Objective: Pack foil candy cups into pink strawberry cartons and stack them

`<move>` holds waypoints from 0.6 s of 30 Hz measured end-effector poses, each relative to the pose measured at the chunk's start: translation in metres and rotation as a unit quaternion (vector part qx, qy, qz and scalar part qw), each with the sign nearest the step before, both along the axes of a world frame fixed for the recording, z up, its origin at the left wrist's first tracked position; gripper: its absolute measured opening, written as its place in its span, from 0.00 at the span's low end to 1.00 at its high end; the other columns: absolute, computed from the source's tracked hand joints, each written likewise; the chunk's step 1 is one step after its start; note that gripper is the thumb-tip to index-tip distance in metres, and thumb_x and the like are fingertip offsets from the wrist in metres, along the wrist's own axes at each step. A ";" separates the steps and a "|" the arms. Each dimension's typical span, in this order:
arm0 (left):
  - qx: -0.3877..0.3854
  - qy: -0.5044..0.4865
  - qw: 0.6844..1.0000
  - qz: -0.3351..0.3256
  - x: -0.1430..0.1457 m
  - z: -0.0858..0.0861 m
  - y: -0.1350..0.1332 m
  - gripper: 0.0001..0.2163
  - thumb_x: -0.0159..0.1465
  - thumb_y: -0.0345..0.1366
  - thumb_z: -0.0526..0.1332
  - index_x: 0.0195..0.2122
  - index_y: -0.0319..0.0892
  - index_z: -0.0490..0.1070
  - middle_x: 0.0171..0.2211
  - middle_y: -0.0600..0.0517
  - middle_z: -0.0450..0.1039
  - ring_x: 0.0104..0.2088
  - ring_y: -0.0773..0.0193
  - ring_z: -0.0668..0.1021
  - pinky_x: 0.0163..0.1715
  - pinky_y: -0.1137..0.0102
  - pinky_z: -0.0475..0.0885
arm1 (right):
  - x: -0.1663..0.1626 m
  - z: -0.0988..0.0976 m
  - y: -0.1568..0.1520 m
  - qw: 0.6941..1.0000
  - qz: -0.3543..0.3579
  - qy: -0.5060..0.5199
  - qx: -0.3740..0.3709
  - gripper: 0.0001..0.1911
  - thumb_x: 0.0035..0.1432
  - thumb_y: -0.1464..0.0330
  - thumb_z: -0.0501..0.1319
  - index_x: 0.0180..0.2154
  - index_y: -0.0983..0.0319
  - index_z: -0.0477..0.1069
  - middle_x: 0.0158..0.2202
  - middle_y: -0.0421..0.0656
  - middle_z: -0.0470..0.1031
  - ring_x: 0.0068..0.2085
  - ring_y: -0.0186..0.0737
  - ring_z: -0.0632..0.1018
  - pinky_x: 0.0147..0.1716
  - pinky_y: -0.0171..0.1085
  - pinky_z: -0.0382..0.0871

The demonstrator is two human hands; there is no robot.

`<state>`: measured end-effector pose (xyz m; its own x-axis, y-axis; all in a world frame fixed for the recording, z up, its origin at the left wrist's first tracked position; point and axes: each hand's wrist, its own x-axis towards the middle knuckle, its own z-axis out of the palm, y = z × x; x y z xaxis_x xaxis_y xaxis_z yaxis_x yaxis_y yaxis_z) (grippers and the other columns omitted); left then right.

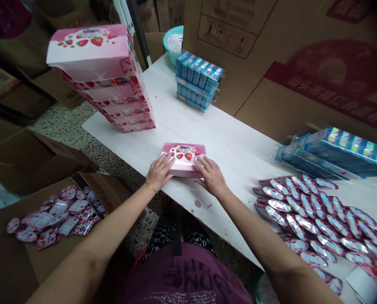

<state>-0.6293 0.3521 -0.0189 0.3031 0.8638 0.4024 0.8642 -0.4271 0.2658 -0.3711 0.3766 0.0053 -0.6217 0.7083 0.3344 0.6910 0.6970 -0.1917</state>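
A small pink box with strawberry print (184, 156) lies flat near the front edge of the white table (233, 143). My left hand (159, 171) presses on its left side, fingers laid over the lid, a thin bracelet on the wrist. My right hand (211, 174) grips its right side, fingers curled onto the top. Both hands hold the box against the table.
A leaning stack of the same pink boxes (106, 80) stands at the table's left end. Blue boxes (197, 80) are stacked at the back, more blue packs (334, 152) at the right. Several shiny sachets (312, 215) lie fanned out on the right. An open carton of sachets (53, 215) sits on the floor at left.
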 end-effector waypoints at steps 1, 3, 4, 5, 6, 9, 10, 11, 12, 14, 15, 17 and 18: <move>0.006 0.000 1.000 -0.001 0.000 -0.002 0.000 0.26 0.58 0.36 0.59 0.58 0.43 0.56 0.61 0.44 0.54 0.62 0.53 0.54 0.54 0.58 0.58 | -0.005 0.001 0.004 0.999 0.027 -0.041 0.009 0.30 0.57 0.67 0.56 0.60 0.59 0.50 0.62 0.46 0.53 0.62 0.50 0.50 0.59 0.51 0.47; 0.016 0.000 1.000 -0.005 -0.001 -0.008 0.000 0.25 0.59 0.36 0.58 0.58 0.43 0.56 0.60 0.45 0.55 0.62 0.53 0.54 0.54 0.58 0.58 | -0.013 -0.002 0.010 0.995 0.045 -0.085 0.026 0.29 0.59 0.73 0.52 0.61 0.57 0.49 0.63 0.42 0.50 0.64 0.47 0.46 0.60 0.51 0.44; 0.021 0.000 1.000 -0.007 -0.001 -0.011 0.000 0.24 0.60 0.35 0.57 0.58 0.44 0.57 0.60 0.46 0.55 0.62 0.54 0.54 0.55 0.58 0.58 | -0.015 -0.006 0.011 0.994 0.045 -0.092 0.033 0.29 0.59 0.75 0.50 0.61 0.56 0.49 0.63 0.41 0.49 0.64 0.46 0.44 0.60 0.51 0.43; 0.025 -0.001 1.000 -0.007 -0.001 -0.015 0.000 0.24 0.60 0.35 0.57 0.58 0.44 0.57 0.60 0.46 0.56 0.62 0.54 0.55 0.55 0.58 0.58 | -0.016 -0.010 0.012 0.994 0.045 -0.095 0.037 0.29 0.59 0.77 0.49 0.61 0.57 0.49 0.63 0.40 0.49 0.64 0.45 0.42 0.60 0.51 0.43; 0.029 -0.002 1.000 -0.007 -0.001 -0.018 -0.001 0.23 0.60 0.34 0.57 0.57 0.45 0.57 0.60 0.46 0.56 0.62 0.55 0.55 0.55 0.58 0.58 | -0.016 -0.013 0.011 0.994 0.045 -0.095 0.040 0.29 0.59 0.77 0.49 0.61 0.57 0.49 0.63 0.40 0.49 0.64 0.45 0.41 0.60 0.51 0.43; 0.032 -0.007 0.999 0.004 -0.001 -0.026 -0.002 0.22 0.61 0.34 0.56 0.57 0.47 0.58 0.60 0.47 0.57 0.62 0.56 0.55 0.55 0.58 0.58 | -0.016 -0.020 0.004 0.994 0.046 -0.088 0.036 0.28 0.60 0.78 0.47 0.60 0.58 0.50 0.63 0.41 0.52 0.64 0.45 0.40 0.60 0.52 0.45; 0.030 -0.009 0.999 0.011 -0.001 -0.029 -0.003 0.22 0.61 0.34 0.56 0.57 0.47 0.59 0.60 0.47 0.56 0.62 0.55 0.55 0.55 0.57 0.59 | -0.015 -0.020 0.003 0.995 0.045 -0.085 0.031 0.28 0.60 0.78 0.47 0.60 0.58 0.50 0.62 0.41 0.53 0.64 0.45 0.40 0.60 0.53 0.46; 0.026 -0.011 0.999 0.018 0.000 -0.031 -0.003 0.21 0.61 0.35 0.55 0.57 0.48 0.59 0.60 0.47 0.56 0.62 0.55 0.55 0.55 0.57 0.59 | -0.015 -0.020 0.002 0.995 0.045 -0.084 0.027 0.28 0.60 0.78 0.47 0.60 0.58 0.50 0.62 0.41 0.53 0.64 0.45 0.41 0.60 0.54 0.46; 0.023 -0.014 0.999 0.022 0.000 -0.032 -0.003 0.21 0.61 0.35 0.55 0.57 0.48 0.59 0.60 0.47 0.55 0.62 0.54 0.55 0.55 0.56 0.59 | -0.016 -0.019 0.001 0.995 0.048 -0.084 0.024 0.28 0.60 0.78 0.46 0.60 0.58 0.51 0.62 0.42 0.53 0.64 0.46 0.41 0.60 0.55 0.47; 0.021 -0.023 0.999 0.021 0.001 -0.034 -0.002 0.22 0.61 0.36 0.56 0.57 0.47 0.58 0.61 0.47 0.52 0.62 0.54 0.53 0.56 0.56 0.59 | -0.016 -0.017 0.003 0.994 0.064 -0.089 0.025 0.27 0.60 0.78 0.46 0.60 0.58 0.51 0.62 0.42 0.53 0.64 0.46 0.42 0.60 0.55 0.47; 0.022 -0.030 0.999 0.020 0.001 -0.034 -0.002 0.22 0.61 0.36 0.56 0.57 0.46 0.58 0.62 0.47 0.51 0.62 0.54 0.52 0.56 0.56 0.59 | -0.017 -0.017 0.005 0.993 0.073 -0.092 0.027 0.27 0.60 0.77 0.46 0.60 0.59 0.51 0.62 0.42 0.53 0.64 0.47 0.42 0.60 0.55 0.47; 0.027 -0.045 0.998 0.023 0.002 -0.035 -0.001 0.22 0.61 0.36 0.56 0.57 0.46 0.58 0.63 0.46 0.49 0.63 0.55 0.51 0.57 0.57 0.59 | -0.017 -0.018 0.008 0.991 0.084 -0.096 0.029 0.27 0.60 0.77 0.46 0.60 0.60 0.51 0.62 0.42 0.53 0.64 0.47 0.42 0.60 0.55 0.46; 0.027 -0.051 0.998 0.028 0.003 -0.036 -0.001 0.22 0.61 0.35 0.56 0.57 0.46 0.59 0.63 0.46 0.48 0.63 0.55 0.51 0.57 0.58 0.59 | -0.016 -0.021 0.010 0.991 0.084 -0.098 0.027 0.27 0.60 0.77 0.46 0.60 0.60 0.51 0.62 0.42 0.53 0.64 0.47 0.43 0.60 0.56 0.45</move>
<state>-0.6266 0.3511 -0.0554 0.2098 0.8548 0.4746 0.8571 -0.3944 0.3315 -0.3873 0.3863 -0.0153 -0.7860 0.5735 0.2307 0.5845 0.8110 -0.0248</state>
